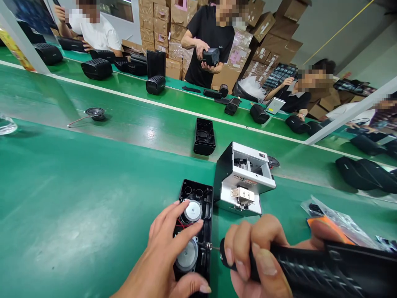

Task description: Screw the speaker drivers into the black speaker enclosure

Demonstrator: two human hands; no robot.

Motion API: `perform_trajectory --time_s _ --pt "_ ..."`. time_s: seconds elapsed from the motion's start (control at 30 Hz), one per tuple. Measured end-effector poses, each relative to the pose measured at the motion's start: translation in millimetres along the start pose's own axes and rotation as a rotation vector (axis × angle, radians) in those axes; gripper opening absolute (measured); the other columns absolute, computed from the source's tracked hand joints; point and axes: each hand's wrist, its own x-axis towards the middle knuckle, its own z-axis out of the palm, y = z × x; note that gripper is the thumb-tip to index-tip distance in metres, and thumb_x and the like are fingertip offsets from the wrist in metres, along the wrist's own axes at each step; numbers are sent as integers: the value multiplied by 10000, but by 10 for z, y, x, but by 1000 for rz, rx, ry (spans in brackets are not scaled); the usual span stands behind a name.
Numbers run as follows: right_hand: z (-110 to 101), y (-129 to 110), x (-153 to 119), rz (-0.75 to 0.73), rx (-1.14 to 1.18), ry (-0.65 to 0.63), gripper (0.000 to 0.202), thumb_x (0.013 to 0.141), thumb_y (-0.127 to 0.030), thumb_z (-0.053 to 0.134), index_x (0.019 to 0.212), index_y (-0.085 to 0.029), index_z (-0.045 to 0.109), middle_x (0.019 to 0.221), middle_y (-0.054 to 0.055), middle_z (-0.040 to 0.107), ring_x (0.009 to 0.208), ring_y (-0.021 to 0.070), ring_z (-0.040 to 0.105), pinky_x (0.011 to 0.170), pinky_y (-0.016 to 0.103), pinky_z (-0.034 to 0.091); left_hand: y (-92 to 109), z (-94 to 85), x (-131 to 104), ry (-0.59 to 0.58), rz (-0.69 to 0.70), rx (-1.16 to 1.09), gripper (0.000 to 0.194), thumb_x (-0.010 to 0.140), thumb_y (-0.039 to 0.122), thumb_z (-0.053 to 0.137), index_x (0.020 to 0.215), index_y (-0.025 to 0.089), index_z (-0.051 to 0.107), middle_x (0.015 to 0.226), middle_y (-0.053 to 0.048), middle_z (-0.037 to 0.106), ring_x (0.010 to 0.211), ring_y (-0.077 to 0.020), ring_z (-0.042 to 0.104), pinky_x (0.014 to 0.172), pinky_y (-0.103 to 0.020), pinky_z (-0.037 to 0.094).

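Black plastic speaker housing (195,231) lies open at the near edge of the green surface (77,207), both hands on the job.

The left hand (167,256) rests on the housing with fingers spread, fingertips touching the upper of two round silver drivers (192,211) set inside it, thumb curled at the housing's near end. The right hand (257,256) is wrapped tight around a black electric screwdriver (310,269), whose bit touches the housing's right wall. Just beyond the housing stands a white screw feeder (243,178); a second empty housing (204,136) lies farther toward the far edge, where other people handle speakers.
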Motion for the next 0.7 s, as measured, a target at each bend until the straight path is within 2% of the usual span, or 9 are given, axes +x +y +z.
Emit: perform_trajectory --time_s 0.1,0.2,0.4,0.53,0.7 --pt "38 99 30 -11 -84 5 568 1160 -171 664 1600 -444 431 849 -84 543 562 121 555 557 298 517 10 16 -61 -23 -59 14 1339 601 259 1112 1737 462 434 1897 -110 337 1706 -519 365 1312 -709 483" --pt "41 192 37 19 -158 -35 540 1165 -184 662 1597 -426 449 863 -78 544 593 126 582 566 287 514 40 -10 -73 -49 -123 -14 1445 604 241 1121 1781 483 320 1882 -112 363 1704 -522 372 1322 -729 472" --pt "13 281 -11 59 -218 -35 514 1164 -184 658 1591 -406 476 862 -78 549 614 128 604 598 282 541 79 -89 -47 -110 -153 -117 1423 686 232 1113 1803 516 279 1892 -102 343 1723 -554 315 1338 -779 431" --pt "-2 305 -27 58 -180 -24 517 1154 -171 652 1580 -398 468 858 -79 542 593 132 590 576 271 534 97 -105 -36 -130 -166 -123 1438 703 200 1108 1803 527 241 1891 -103 331 1735 -533 300 1346 -787 408" --pt "-48 370 -82 84 -183 -31 528 1153 -176 656 1585 -413 467 868 -75 550 611 135 582 608 278 540 100 -92 -43 -127 -164 -95 1463 704 230 1121 1811 508 206 1896 -103 310 1750 -485 290 1363 -737 413"
